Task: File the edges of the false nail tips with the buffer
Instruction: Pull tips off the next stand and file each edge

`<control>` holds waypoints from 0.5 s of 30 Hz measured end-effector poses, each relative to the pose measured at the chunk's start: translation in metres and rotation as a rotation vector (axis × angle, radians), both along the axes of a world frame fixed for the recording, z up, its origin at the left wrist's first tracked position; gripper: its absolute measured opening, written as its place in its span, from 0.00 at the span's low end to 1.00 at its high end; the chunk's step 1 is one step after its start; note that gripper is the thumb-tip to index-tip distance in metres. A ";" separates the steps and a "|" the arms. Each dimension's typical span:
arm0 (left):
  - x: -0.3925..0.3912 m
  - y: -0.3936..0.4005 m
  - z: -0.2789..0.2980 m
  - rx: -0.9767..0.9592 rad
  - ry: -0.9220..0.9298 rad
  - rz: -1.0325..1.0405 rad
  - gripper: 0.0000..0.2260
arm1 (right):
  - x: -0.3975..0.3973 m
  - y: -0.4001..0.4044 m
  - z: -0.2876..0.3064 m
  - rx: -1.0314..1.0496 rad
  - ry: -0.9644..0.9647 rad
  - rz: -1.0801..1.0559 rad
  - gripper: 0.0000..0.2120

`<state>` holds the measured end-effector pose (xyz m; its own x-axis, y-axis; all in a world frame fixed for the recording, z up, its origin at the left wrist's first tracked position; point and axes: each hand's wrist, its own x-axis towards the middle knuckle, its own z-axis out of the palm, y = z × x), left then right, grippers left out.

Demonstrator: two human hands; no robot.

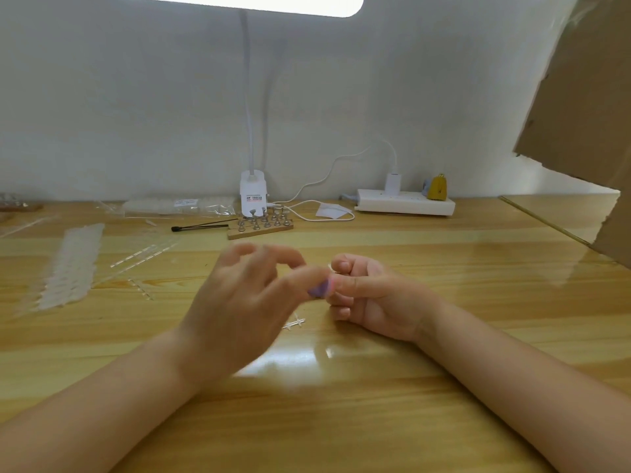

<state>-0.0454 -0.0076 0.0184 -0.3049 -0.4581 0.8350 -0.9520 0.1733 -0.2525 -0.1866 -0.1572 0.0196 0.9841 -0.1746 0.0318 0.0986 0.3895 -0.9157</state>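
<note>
Pale glossy wood makes up the surface [409,387], which runs back to a grey-white wall. A big sheet of brown cardboard [580,97] leans in well to the right of the lamp [252,196], whose white base stands at the back of the surface with its neck rising to a bright head at the top edge. Right of the lamp lies a white power strip [406,202] with a white plug and a small yellow thing on it. Left of the lamp are clear packets [177,206] and, nearer the person, a long strip of clear nail tips [73,264]. Just in front of the lamp sits a small wooden block [260,230] studded with metal stands, with a black stick [199,227] touching its left end. Well in front of the lamp, the left hand [239,302], blurred, pinches a small purple and pink buffer [321,288] between thumb and forefinger, other fingers spread. The right hand [368,298] is curled, pinching a clear nail tip [330,268] that barely shows; buffer and right fingers meet. A few clear offcuts [295,323] lie beneath the hands.
</note>
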 end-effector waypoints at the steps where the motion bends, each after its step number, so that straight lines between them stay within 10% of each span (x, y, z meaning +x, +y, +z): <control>1: -0.006 -0.001 -0.002 0.014 -0.029 -0.038 0.19 | 0.000 -0.001 -0.001 -0.005 -0.008 0.004 0.24; 15: 0.005 0.002 -0.001 0.210 0.189 0.341 0.08 | -0.002 0.006 0.003 0.001 -0.019 -0.057 0.17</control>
<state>-0.0407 -0.0053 0.0170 0.0427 -0.6715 0.7398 -0.9896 -0.1303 -0.0611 -0.1889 -0.1515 0.0224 0.9718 -0.2303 0.0500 0.1379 0.3836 -0.9131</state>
